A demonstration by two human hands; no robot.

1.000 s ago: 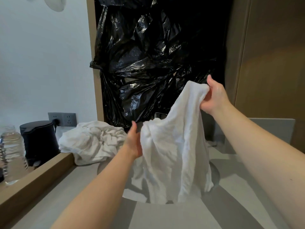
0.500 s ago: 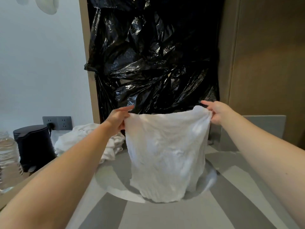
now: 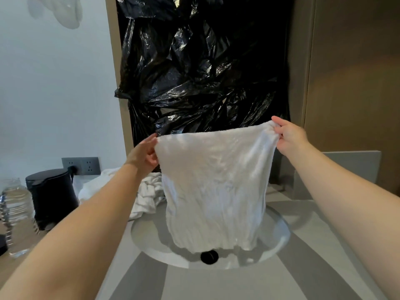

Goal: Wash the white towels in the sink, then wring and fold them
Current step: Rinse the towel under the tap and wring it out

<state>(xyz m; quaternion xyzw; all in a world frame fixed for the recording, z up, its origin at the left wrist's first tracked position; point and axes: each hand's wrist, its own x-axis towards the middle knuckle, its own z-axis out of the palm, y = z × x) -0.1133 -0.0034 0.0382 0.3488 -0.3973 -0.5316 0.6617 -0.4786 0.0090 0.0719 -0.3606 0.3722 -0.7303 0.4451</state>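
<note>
A white towel (image 3: pixel 216 182) hangs spread out flat above the round sink (image 3: pixel 149 239). My left hand (image 3: pixel 144 154) pinches its top left corner and my right hand (image 3: pixel 289 135) pinches its top right corner, a little higher. The towel's lower edge dangles just over the black drain (image 3: pixel 209 256). A second white towel (image 3: pixel 147 195) lies crumpled on the counter behind the sink's left side, partly hidden by my left forearm and the held towel.
Black plastic sheeting (image 3: pixel 201 72) covers the wall behind the sink. A black kettle (image 3: pixel 53 195) and a clear water bottle (image 3: pixel 16 215) stand at the left, below a wall socket (image 3: pixel 81 165). Grey counter (image 3: pixel 324 256) surrounds the sink.
My left hand rose from the towel's middle to its top left corner, and the bunched towel now hangs stretched flat between both hands. The view has tilted down slightly, showing the drain.
</note>
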